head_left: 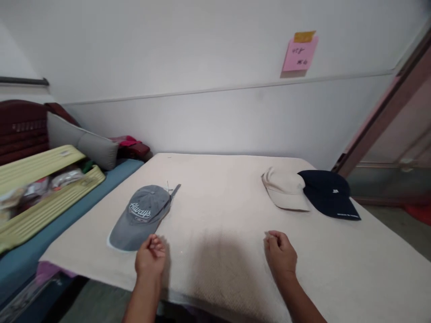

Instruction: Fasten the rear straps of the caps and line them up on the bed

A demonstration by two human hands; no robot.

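The table [222, 188], under a pale cloth, is the largest thing and the landmark. Beyond its far edge stands the white wall [168, 49], with a pink note [298, 56] taped up high. Left of the table are a grey pillow [82, 139] and a pale yellow basket [50, 206]. On the table's right part lie the navy cap [326, 190] and, against its left side, the beige cap [286, 188]. The grey cap [143, 215] lies on the table's left part, brim toward the near edge. Over the table's near part, the left hand [151, 255] is loosely curled, empty, nearest the grey cap's brim; whether they touch is unclear. The right hand [280, 253] is loosely closed, empty, nearer than the beige cap and apart from it.
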